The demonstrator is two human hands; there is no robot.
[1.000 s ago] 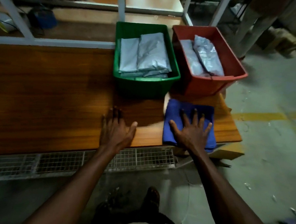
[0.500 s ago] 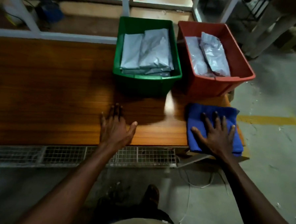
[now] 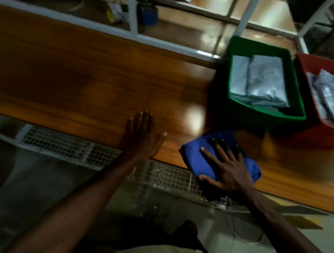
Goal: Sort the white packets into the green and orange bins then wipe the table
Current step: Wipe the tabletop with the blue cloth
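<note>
1. Two bins: green bin (image 3: 263,114) and orange bin (image 3: 316,138), both beyond the right hand (image 3: 227,172), holding blurred white packets (image 3: 261,79).
2. One folded blue cloth (image 3: 197,160) under the flat, open right hand at the bench (image 3: 87,79) edge.
3. Left hand (image 3: 140,136) flat, open, empty.

Dim workroom around your wooden surface (image 3: 87,79)

You look down on glossy orange-brown boards catching one bright glare patch (image 3: 193,116). A white metal frame (image 3: 133,14) stands along the far edge, with a blue object (image 3: 148,15) and cables behind it. A wire mesh panel (image 3: 79,150) runs under the near edge above grey concrete floor (image 3: 42,193).
</note>
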